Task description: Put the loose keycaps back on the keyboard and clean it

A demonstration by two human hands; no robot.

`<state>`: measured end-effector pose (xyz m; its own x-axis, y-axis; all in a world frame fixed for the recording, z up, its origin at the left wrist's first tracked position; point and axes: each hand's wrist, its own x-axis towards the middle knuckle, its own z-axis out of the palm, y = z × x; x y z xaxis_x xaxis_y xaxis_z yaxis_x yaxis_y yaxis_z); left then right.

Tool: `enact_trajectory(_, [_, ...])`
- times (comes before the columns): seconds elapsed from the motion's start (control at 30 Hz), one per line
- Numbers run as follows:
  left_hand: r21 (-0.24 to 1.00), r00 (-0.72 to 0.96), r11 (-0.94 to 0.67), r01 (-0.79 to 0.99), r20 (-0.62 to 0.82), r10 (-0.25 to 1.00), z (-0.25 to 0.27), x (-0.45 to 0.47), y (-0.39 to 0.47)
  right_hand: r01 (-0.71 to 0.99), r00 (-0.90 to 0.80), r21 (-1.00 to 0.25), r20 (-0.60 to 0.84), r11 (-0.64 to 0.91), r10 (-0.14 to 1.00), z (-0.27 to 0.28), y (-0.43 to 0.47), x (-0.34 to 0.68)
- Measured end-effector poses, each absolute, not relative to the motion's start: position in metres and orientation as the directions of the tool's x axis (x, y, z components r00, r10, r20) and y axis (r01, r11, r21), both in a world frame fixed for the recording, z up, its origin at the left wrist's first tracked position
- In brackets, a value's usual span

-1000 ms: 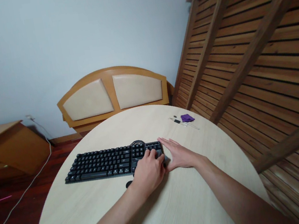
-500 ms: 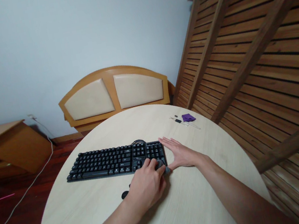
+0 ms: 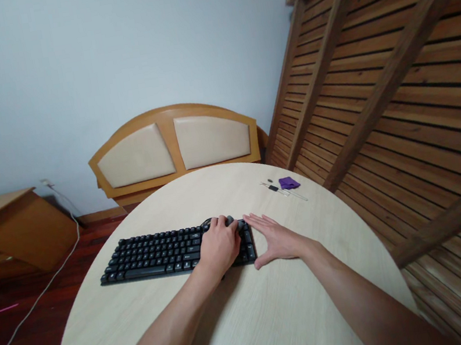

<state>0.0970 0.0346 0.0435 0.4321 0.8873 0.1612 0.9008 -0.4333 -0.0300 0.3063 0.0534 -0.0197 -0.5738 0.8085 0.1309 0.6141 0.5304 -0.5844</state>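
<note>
A black keyboard (image 3: 151, 255) with a number pad lies on the round table (image 3: 255, 321). My left hand (image 3: 220, 242) is over the number pad, its fingers closed on a small dark grey piece (image 3: 230, 219) that looks like cloth. Most of that piece is hidden by the fingers, and it presses near the pad's upper keys. With fingers and thumb spread, my right hand (image 3: 274, 238) rests on the table against the keyboard's right edge. Part of a black cable (image 3: 207, 222) shows behind the keyboard.
Toward the table's far right lie a folded purple cloth (image 3: 289, 183), thin tweezers-like metal tools and a small black piece (image 3: 273, 187). A slatted wooden panel (image 3: 379, 112) leans close on the right. Behind the table stands a padded headboard (image 3: 211, 138).
My left hand has moved up the number pad, away from me, with the grey piece. A round black object seen earlier below the keyboard is now hidden. My right hand stays at the keyboard's edge.
</note>
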Motion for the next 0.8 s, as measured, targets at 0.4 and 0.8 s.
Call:
enact_trajectory(0.4, [-0.063,0.492,-0.488,0.870,0.135,0.860,0.041,0.093,0.008,0.622,-0.568,-0.574,0.138,0.533,0.811,-0.024,0.054,0.306])
enact_trajectory(0.8, [-0.041,0.542,-0.541,0.840,0.113,0.833,0.033,0.081,-0.030,0.633,-0.573,-0.559,0.129,0.536,0.810,-0.025,0.054,0.307])
